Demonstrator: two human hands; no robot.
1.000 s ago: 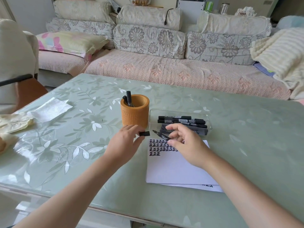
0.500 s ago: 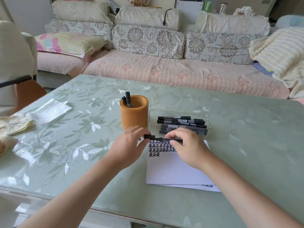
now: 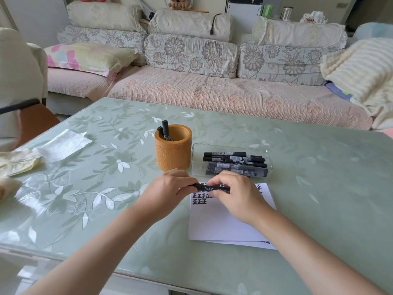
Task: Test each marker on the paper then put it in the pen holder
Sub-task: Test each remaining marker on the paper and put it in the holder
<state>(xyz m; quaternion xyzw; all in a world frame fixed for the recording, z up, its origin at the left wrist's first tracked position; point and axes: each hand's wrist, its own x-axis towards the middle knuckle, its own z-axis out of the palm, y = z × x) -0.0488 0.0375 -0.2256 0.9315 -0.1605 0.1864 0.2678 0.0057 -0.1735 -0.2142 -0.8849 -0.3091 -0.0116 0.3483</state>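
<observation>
A black marker [image 3: 209, 188] lies level between my two hands, just above the white paper [image 3: 225, 224], which bears rows of black test marks at its top. My left hand [image 3: 168, 188] grips the marker's left end, where the cap sits. My right hand [image 3: 236, 192] pinches its barrel from the right. Behind my hands stands the orange pen holder [image 3: 173, 153] with two black markers inside. To its right a clear plastic tray [image 3: 196, 165] holds several more black markers [image 3: 234, 160].
A white tissue [image 3: 66, 144] and a crumpled cream cloth [image 3: 18, 161] lie at the table's left. A sofa with floral cushions [image 3: 191, 52] runs behind the green glass table [image 3: 319, 177]. A chair [image 3: 32, 122] stands at the left.
A second ago my left hand held the cap apart from the marker. The hands came together and the cap now sits on the marker's end.
</observation>
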